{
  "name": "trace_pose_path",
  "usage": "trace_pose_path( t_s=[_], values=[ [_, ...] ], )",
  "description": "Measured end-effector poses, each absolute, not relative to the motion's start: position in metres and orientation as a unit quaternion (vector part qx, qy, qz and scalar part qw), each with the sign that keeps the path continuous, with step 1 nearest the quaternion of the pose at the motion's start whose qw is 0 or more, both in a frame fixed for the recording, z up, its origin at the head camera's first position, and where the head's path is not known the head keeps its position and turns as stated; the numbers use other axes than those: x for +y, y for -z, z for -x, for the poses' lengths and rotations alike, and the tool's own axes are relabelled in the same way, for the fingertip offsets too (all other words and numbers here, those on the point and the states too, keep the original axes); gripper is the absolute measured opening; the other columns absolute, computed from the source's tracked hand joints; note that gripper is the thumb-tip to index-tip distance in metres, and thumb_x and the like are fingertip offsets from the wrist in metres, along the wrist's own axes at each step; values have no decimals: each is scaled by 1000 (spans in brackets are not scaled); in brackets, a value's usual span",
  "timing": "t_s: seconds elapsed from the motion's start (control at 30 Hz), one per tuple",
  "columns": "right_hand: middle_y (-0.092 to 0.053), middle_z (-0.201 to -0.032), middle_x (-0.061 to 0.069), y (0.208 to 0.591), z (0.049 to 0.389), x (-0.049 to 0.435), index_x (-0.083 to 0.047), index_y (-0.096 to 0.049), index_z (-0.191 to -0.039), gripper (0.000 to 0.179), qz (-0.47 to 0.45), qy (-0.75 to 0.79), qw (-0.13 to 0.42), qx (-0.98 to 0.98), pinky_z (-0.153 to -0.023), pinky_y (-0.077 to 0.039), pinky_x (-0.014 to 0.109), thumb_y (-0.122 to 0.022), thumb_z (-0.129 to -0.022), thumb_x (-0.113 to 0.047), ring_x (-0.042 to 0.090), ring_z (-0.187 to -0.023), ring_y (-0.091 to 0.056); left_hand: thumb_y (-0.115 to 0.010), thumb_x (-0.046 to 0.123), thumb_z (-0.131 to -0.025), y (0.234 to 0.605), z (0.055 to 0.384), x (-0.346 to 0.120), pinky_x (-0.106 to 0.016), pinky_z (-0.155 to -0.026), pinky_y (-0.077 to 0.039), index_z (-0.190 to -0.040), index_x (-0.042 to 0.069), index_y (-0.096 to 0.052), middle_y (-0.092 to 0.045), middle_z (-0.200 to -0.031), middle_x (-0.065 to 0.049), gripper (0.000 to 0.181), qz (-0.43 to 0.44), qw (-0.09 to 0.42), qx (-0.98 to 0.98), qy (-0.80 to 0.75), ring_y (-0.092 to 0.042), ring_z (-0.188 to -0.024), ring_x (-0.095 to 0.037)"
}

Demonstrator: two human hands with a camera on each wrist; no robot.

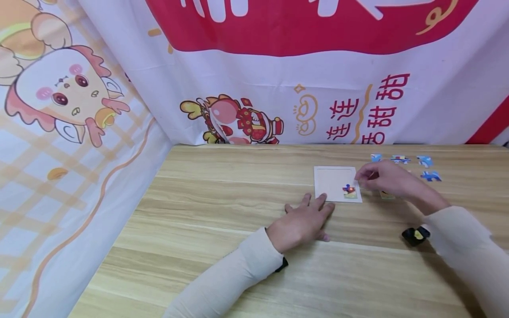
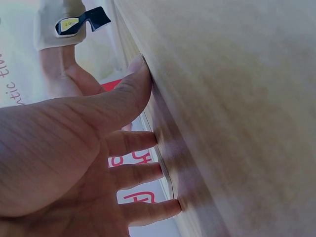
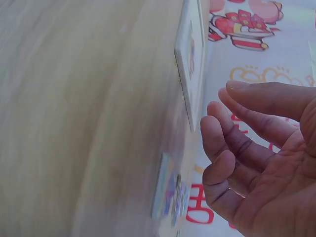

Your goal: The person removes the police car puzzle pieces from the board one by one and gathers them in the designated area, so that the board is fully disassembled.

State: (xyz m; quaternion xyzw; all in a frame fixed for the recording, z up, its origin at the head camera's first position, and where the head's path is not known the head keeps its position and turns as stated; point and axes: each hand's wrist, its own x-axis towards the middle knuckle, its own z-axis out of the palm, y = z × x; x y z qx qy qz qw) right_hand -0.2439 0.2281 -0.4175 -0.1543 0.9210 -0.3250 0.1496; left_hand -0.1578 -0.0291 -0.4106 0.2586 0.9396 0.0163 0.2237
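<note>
A square white puzzle tray (image 1: 332, 183) lies on the table with a small colourful jigsaw piece (image 1: 350, 191) in its lower right corner. At the tray's near left edge my left hand (image 1: 302, 223) rests with its fingers spread, fingertips down on the tray's edge and the table. My right hand (image 1: 387, 179) hovers just off the tray's right edge. Its fingers are loosely curved, with thumb and forefinger close together; in the right wrist view nothing shows between these fingertips (image 3: 237, 86). Beneath the right hand, another jigsaw piece (image 1: 386, 195) is partly hidden.
Several loose jigsaw pieces lie beyond and right of the right hand, among them a blue one (image 1: 431, 176) and a light blue one (image 1: 424, 160). A printed cloth (image 1: 238, 75) hangs along the back edge of the wooden table (image 1: 222, 190), another cloth at the left.
</note>
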Motion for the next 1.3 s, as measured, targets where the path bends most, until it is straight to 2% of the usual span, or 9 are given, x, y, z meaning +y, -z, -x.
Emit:
trace_pose_path(
  t_s=[0.2, 0.43, 0.7, 1.0, 1.17, 1.3],
  values=[
    [-70, -98, 9, 421, 247, 215, 0, -75, -112, 16, 169, 337, 172, 910, -76, -46, 29, -68, -99, -5, 22, -91, -55, -69, 50, -96, 410, 158, -28, -72, -111, -41, -163, 31, -35, -23, -175, 5, 78, -261, 215, 941, -11, -22, -162, -31],
    [-71, -107, 13, 422, 250, 210, -1, -75, -112, 16, 156, 335, 195, 909, -83, -45, 36, -65, -100, -5, 26, -99, -56, -70, 50, -95, 411, 158, -28, -72, -109, -42, -163, 30, -36, -25, -175, 5, 78, -262, 210, 942, -8, -23, -161, -32],
    [-70, -102, 13, 424, 254, 208, 3, -73, -111, 16, 155, 347, 208, 902, -74, -45, 32, -63, -98, -1, 22, -90, -55, -70, 49, -95, 410, 158, -27, -73, -110, -41, -164, 31, -35, -23, -175, 5, 79, -258, 215, 942, -13, -22, -162, -32],
    [-70, -105, 13, 424, 256, 208, 1, -72, -111, 16, 141, 356, 226, 896, -77, -45, 33, -63, -99, -3, 23, -93, -56, -69, 49, -95, 411, 158, -27, -72, -111, -40, -164, 31, -34, -22, -175, 6, 79, -255, 219, 942, -10, -21, -162, -30],
    [-64, -101, 10, 425, 257, 208, 3, -69, -116, 19, 135, 361, 229, 894, -75, -45, 32, -63, -99, -3, 23, -92, -54, -70, 50, -95, 411, 158, -27, -72, -110, -41, -164, 31, -35, -23, -175, 5, 79, -257, 216, 942, -11, -22, -162, -31],
    [-64, -98, 8, 424, 257, 207, 4, -70, -112, 16, 138, 359, 229, 894, -74, -44, 30, -66, -98, -3, 21, -90, -54, -70, 50, -95, 411, 158, -28, -72, -110, -41, -163, 31, -35, -23, -175, 6, 79, -257, 214, 942, -11, -23, -162, -31]
  ],
)
